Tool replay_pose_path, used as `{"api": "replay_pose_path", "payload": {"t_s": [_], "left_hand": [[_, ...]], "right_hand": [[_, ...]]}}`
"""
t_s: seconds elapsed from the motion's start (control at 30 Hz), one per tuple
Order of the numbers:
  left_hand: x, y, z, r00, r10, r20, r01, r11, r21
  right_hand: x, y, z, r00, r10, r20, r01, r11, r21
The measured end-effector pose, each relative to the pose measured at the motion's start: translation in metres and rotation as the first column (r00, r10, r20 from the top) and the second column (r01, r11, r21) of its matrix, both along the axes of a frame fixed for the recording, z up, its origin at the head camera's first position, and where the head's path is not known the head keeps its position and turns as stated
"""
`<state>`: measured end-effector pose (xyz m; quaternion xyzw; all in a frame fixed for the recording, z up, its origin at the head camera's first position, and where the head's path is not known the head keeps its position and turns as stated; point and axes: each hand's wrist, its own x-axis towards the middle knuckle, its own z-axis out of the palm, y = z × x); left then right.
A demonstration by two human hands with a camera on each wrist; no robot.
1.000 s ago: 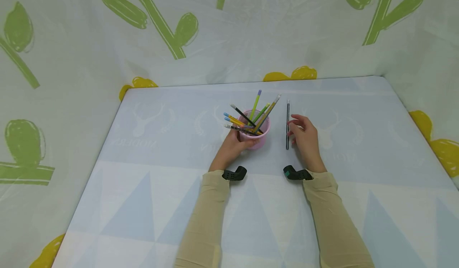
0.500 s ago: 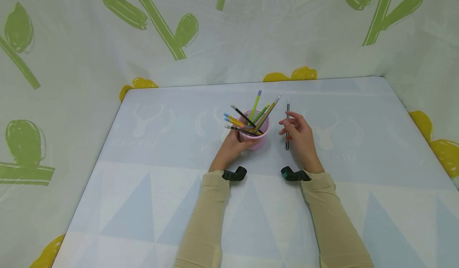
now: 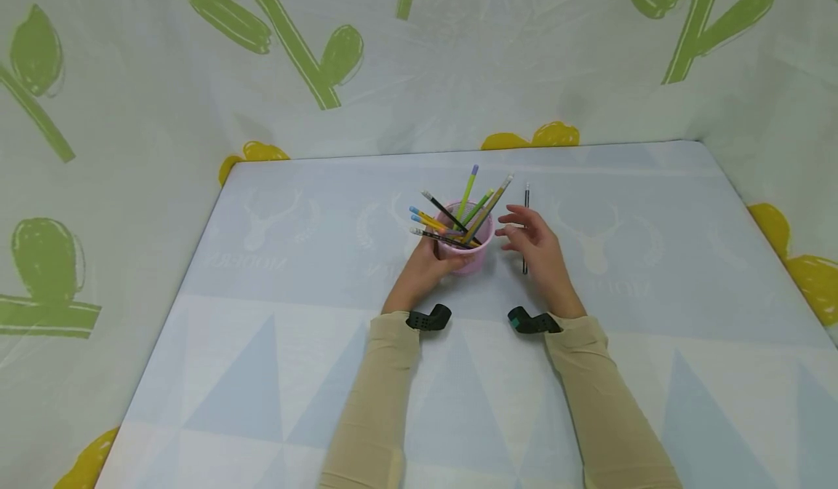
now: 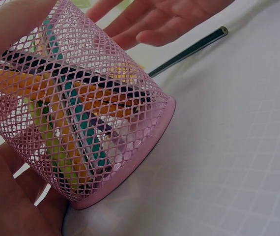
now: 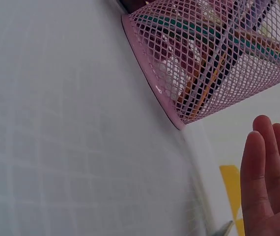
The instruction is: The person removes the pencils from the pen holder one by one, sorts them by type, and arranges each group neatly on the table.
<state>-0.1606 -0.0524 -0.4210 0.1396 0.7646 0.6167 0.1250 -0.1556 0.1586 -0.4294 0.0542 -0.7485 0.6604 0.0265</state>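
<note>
A pink mesh pencil cup (image 3: 476, 259) stands on the table, holding several pencils (image 3: 468, 191) that lean out in different directions. My left hand (image 3: 419, 274) grips the cup from its left side, thumb across the front, fingers wrapped behind. To the right of the cup, my right hand (image 3: 540, 252) hovers with loosely extended fingers, holding nothing. In the right wrist view its fingers (image 5: 258, 172) are straight and apart from the cup wall (image 5: 152, 81). A black pencil (image 3: 527, 196) lies on the table beneath the right hand, partly hidden by it; its end shows in the left wrist view.
The table (image 3: 327, 387) has a pale cloth with blue triangles and deer prints. Behind it and at both sides hangs a white curtain (image 3: 458, 74) with green plant patterns and yellow shapes along the table's edge.
My right hand has moved left, passing over the black pencil toward the cup. The pencil stays where it lay. My left hand and the cup have not visibly moved.
</note>
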Motion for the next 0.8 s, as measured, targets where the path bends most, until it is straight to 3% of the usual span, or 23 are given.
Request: {"api": "replay_pose_path", "payload": {"t_s": [0.23,0.43,0.63,0.8], "left_hand": [[0.003,-0.002,0.001,1.000,-0.014,-0.024,0.015,0.999,0.028],[0.001,-0.002,-0.003,1.000,-0.013,-0.024,0.015,0.999,0.049],[0.004,-0.002,0.003,1.000,-0.019,-0.019,0.020,0.999,0.032],[0.000,-0.003,-0.004,1.000,-0.020,-0.012,0.021,0.999,0.038]], "right_hand": [[0.007,-0.011,0.015,0.997,0.079,-0.010,-0.080,0.996,-0.035],[0.016,-0.018,0.027,0.993,0.118,-0.007,-0.118,0.993,-0.004],[0.017,-0.024,0.032,0.993,0.120,0.011,-0.120,0.990,0.074],[0.016,-0.029,0.031,0.986,0.165,-0.015,-0.164,0.985,0.061]]}}
